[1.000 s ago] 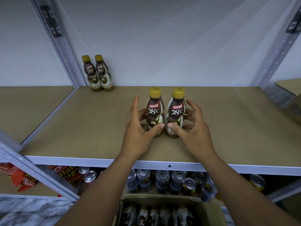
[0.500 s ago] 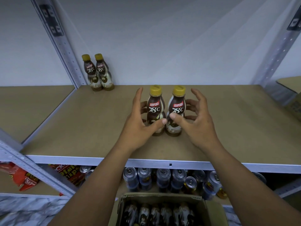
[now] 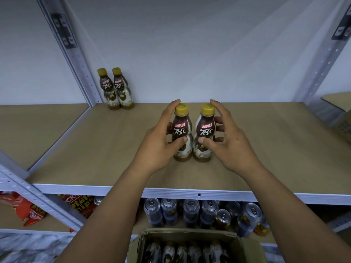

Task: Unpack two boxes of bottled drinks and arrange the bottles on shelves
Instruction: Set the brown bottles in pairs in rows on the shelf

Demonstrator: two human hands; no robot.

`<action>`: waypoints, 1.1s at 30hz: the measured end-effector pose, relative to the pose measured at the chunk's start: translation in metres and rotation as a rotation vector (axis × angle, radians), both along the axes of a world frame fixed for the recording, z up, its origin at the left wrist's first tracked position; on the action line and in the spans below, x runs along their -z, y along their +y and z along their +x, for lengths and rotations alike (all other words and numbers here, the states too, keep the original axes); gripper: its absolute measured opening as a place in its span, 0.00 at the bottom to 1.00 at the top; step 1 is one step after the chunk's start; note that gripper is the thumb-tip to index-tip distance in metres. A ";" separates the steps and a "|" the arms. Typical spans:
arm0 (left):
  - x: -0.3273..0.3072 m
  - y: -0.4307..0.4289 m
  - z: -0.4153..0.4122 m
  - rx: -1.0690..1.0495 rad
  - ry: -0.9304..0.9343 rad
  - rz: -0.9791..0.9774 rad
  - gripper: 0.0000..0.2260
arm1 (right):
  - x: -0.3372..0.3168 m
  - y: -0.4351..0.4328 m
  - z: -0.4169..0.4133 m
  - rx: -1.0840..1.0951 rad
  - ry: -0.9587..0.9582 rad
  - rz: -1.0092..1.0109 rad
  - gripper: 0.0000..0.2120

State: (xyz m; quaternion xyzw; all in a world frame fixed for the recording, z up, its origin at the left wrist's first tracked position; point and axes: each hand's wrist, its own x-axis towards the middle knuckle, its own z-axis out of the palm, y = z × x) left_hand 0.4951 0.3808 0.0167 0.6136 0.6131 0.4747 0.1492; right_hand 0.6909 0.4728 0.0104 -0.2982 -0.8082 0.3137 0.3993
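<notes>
Since the earlier frames the left hand (image 3: 159, 147) and the right hand (image 3: 233, 147) have crept up the left bottle (image 3: 181, 130) and the right bottle (image 3: 206, 130). The index fingers, then spread lower and wider, now curl onto the yellow caps, while both bottles stand at much the same spot. Widest in view, the shelf (image 3: 95, 149) is a brown board that is nearly all bare, so most of the arranging looks to lie ahead. Below its front edge sits the open box (image 3: 245, 247) with a row of boxed bottles (image 3: 182, 251) inside; I cannot count them, but I judge this box barely started. A cardboard carton (image 3: 340, 114) at the far right edge may be the second box, though that cannot be told. Cans (image 3: 190, 211) crowd the lower level behind the open box. On the shelf, a back pair (image 3: 115, 90) stands upright and touching in the rear left corner. Well apart from them, mid-shelf, the two front bottles stand upright just beside each other. Each hand grips its own bottle, thumb across the lower front and fingers wrapped behind. That makes four bottles on the board, and the front two seem not yet pushed back to join the others.
</notes>
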 end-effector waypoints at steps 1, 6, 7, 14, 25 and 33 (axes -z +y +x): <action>0.000 0.000 0.000 -0.002 0.009 -0.002 0.40 | 0.001 0.000 0.000 0.002 -0.001 0.003 0.43; 0.003 0.003 -0.002 -0.024 0.045 -0.001 0.40 | 0.002 0.006 -0.005 -0.003 -0.009 0.015 0.43; 0.003 0.004 -0.004 -0.029 0.049 0.004 0.40 | 0.002 0.008 -0.007 -0.008 -0.010 0.017 0.43; 0.003 0.023 -0.024 -0.047 0.037 0.010 0.40 | 0.001 0.029 -0.033 -0.010 -0.012 0.041 0.42; 0.003 0.077 -0.070 -0.076 0.086 0.020 0.41 | -0.002 0.089 -0.087 -0.045 -0.054 0.075 0.43; 0.002 0.119 -0.108 -0.095 0.126 0.019 0.41 | -0.001 0.130 -0.130 -0.008 -0.064 0.110 0.43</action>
